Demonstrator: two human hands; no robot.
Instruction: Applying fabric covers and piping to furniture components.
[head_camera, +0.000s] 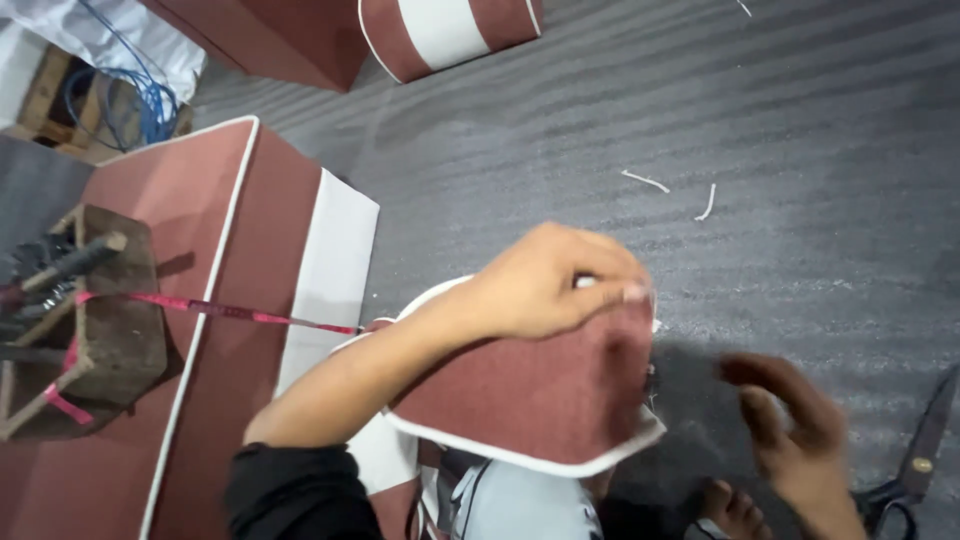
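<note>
No packages, labels, signs or screens show anywhere in view.

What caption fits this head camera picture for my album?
Left hand grips a red cushion cover with white piping; right hand hovers near scissors.

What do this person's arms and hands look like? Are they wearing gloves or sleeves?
No gloves: both hands are bare. The left hand shows a bare forearm, with a black sleeve bunched up near the elbow. The right hand is blurred and partly in shadow, and no sleeve of its own is visible. I can make out no rings, watch or markings.
</note>
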